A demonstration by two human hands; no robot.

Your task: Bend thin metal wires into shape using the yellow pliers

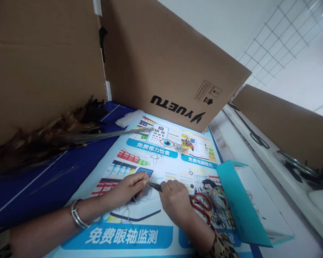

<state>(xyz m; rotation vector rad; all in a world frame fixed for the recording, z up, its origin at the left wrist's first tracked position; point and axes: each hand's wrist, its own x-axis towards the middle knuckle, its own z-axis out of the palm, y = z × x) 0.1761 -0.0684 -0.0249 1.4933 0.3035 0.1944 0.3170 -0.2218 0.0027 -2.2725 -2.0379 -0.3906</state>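
My left hand is closed in a pinch, and a thin wire curves down from its fingertips. Just right of it, my right hand is wrapped round a pair of pliers, whose narrow dark tips meet the left fingertips. The pliers' handles are hidden in my palm. What the tips grip is too small to make out. Red-handled scissors lie to the right of my right hand, beside a coil of wire and several small loose metal pieces.
An open teal box with small wire pieces inside stands at the right. Brown feathers and a bundle of long thin strands lie at the left. Cardboard panels rise behind the printed poster. White plastic lies at the back.
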